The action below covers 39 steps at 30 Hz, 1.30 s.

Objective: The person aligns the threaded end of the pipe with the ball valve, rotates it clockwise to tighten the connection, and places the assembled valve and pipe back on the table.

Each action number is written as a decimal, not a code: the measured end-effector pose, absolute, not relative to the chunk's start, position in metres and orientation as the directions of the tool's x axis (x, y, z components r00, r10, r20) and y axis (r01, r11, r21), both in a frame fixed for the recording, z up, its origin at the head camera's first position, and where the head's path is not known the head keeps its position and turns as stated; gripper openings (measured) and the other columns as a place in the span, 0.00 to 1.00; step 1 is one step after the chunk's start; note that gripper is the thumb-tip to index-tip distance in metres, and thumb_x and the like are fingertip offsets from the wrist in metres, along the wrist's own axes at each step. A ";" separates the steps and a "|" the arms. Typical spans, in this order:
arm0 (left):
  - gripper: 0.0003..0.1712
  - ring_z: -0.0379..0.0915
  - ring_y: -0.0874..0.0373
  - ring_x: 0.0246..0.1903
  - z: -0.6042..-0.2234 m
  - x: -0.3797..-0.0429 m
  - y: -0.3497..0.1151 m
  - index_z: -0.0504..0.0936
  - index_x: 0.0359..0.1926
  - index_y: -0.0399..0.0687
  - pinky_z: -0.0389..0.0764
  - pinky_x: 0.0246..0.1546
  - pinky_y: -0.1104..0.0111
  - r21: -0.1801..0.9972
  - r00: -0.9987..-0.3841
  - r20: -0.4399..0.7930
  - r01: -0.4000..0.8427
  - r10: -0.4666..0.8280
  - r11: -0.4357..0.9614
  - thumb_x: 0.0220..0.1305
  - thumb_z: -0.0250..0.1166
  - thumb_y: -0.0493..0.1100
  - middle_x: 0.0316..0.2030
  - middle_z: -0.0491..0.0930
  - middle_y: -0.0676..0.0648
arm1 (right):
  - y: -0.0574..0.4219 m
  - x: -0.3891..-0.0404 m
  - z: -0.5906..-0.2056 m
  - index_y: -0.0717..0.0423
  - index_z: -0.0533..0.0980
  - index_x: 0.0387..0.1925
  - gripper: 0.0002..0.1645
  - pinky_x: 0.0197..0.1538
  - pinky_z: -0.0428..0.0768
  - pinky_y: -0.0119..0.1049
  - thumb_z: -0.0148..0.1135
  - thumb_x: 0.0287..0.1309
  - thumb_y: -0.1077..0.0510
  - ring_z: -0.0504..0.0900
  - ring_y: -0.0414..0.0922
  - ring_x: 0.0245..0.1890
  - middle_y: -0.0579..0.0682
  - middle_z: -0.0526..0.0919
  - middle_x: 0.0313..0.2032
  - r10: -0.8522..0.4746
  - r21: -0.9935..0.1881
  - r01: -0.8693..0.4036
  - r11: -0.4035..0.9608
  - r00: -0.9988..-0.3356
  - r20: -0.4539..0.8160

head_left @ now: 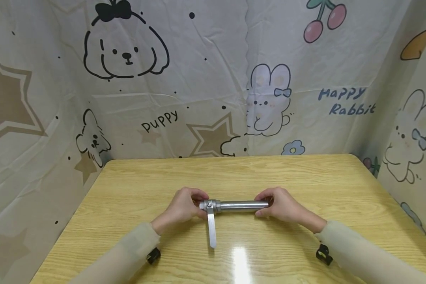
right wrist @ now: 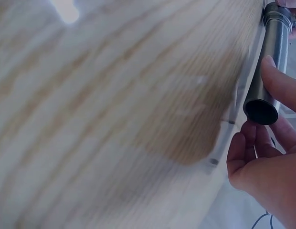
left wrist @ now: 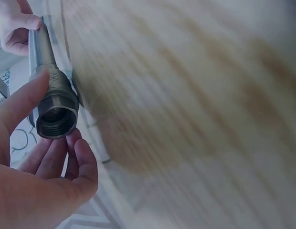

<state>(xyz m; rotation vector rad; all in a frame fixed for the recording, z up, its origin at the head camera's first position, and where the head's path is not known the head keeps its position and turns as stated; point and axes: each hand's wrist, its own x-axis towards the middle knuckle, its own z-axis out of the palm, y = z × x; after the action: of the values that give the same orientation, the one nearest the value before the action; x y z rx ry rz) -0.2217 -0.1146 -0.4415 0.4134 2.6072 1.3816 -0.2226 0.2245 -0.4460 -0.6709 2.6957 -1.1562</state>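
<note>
A metal ball valve with a long flat lever handle is joined to a shiny metal pipe, which runs off to its right. My left hand grips the valve's left end between thumb and fingers. In the left wrist view, the valve's threaded opening faces the camera. At the pipe's far right end, my right hand holds it with thumb and fingers. The pipe's open end shows in the right wrist view. The lever points toward the table's near side.
Beneath the hands lies a yellow wood-grain table. A cream curtain printed with cartoon animals hangs behind it and along both sides. Black wrist straps show under the sleeves.
</note>
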 end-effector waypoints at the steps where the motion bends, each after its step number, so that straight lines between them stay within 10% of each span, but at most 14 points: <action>1: 0.27 0.80 0.58 0.37 -0.442 -0.221 -0.115 0.90 0.46 0.41 0.84 0.41 0.65 0.833 -0.949 -0.018 0.160 0.316 0.529 0.40 0.86 0.28 0.37 0.87 0.51 | 0.225 -0.223 -0.447 0.58 0.87 0.44 0.19 0.32 0.78 0.32 0.84 0.50 0.59 0.77 0.42 0.31 0.44 0.85 0.34 -0.446 -0.720 -0.342 0.604 -0.893 0.051; 13: 0.32 0.83 0.54 0.47 -0.444 -0.226 -0.132 0.87 0.57 0.35 0.84 0.53 0.62 0.891 -0.905 -0.084 0.119 0.417 0.438 0.49 0.84 0.33 0.51 0.88 0.43 | 0.224 -0.221 -0.448 0.59 0.88 0.44 0.20 0.32 0.76 0.31 0.85 0.49 0.59 0.76 0.43 0.32 0.45 0.86 0.35 -0.448 -0.744 -0.331 0.581 -0.893 0.047; 22: 0.29 0.77 0.57 0.35 -0.447 -0.229 -0.141 0.88 0.56 0.38 0.77 0.33 0.72 0.892 -0.889 -0.100 0.118 0.446 0.436 0.51 0.82 0.31 0.51 0.88 0.42 | 0.226 -0.222 -0.450 0.59 0.88 0.45 0.21 0.32 0.77 0.31 0.85 0.49 0.58 0.77 0.43 0.32 0.45 0.86 0.36 -0.448 -0.746 -0.326 0.580 -0.893 0.041; 39: 0.27 0.79 0.57 0.37 -0.444 -0.223 -0.141 0.89 0.55 0.38 0.79 0.37 0.68 0.881 -0.902 -0.075 0.140 0.426 0.452 0.51 0.83 0.33 0.50 0.89 0.43 | 0.236 -0.217 -0.445 0.62 0.87 0.48 0.22 0.31 0.76 0.31 0.83 0.52 0.59 0.76 0.45 0.32 0.46 0.85 0.34 -0.436 -0.752 -0.296 0.589 -0.900 0.013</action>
<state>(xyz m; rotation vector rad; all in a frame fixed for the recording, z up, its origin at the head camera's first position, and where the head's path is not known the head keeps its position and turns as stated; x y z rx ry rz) -0.2227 -0.1405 -0.4435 0.4856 2.4209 1.4280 -0.2175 0.2355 -0.4451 -0.6150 2.6428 -1.2019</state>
